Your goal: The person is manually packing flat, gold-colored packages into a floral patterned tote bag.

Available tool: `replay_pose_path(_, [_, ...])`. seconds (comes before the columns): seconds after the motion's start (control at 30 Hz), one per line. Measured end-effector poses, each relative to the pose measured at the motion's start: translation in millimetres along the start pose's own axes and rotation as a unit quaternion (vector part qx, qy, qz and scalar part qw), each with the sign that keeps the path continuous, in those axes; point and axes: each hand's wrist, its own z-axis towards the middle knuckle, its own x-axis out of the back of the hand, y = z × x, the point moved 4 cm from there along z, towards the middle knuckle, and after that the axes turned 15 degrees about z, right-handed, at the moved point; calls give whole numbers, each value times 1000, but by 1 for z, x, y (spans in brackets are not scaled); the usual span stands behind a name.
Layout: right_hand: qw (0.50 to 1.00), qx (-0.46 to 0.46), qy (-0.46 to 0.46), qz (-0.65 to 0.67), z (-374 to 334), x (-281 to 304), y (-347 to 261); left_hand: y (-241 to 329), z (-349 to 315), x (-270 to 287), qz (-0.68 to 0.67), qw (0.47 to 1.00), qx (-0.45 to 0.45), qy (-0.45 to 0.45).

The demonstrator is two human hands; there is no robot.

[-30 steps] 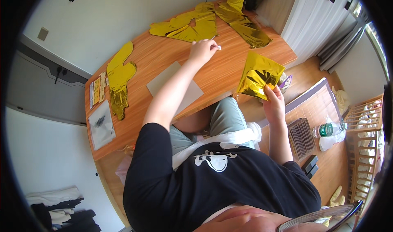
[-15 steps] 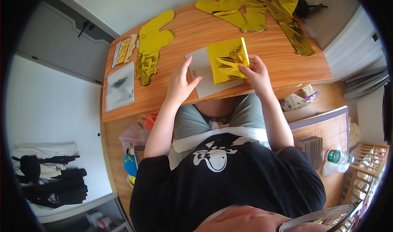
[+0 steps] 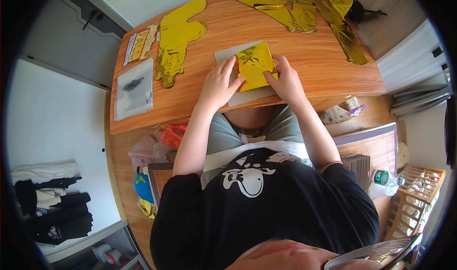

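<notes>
Both forearms reach forward, left hand (image 3: 220,82) and right hand (image 3: 285,81) flat, fingers spread, pressing folded gold foil balloon (image 3: 254,65) between them onto grey card (image 3: 247,95), not gripping.

Rest of my desk (image 3: 200,91): a flat gold balloon (image 3: 177,39) on the left, a clear bag (image 3: 134,88) beside it, more gold foil (image 3: 304,10) crumpled along the far edge, plastic bags (image 3: 157,146) underneath.
</notes>
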Motion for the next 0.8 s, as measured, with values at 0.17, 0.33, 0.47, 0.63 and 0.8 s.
replay_pose_path(0.17, [999, 22, -24, -1, -2, -10, -2, -7, -2, -8, -65, 997, 21, -37])
replay_pose_path(0.33, [997, 71, -26, -19, -5, -13, 7, 7, -2, 0, 64, 997, -4, -51])
replay_pose_path(0.47, [990, 113, -32, -77, -9, -10, -2, 5, -5, -8, 85, 996, -30, -10])
replay_pose_path(0.63, [938, 242, -78, -234, -4, -4, -16, 11, -4, -8, 117, 990, -38, -71])
replay_pose_path(0.8, [896, 255, -270, -244, 12, -19, 6, 12, -2, -8, 133, 985, -53, -91])
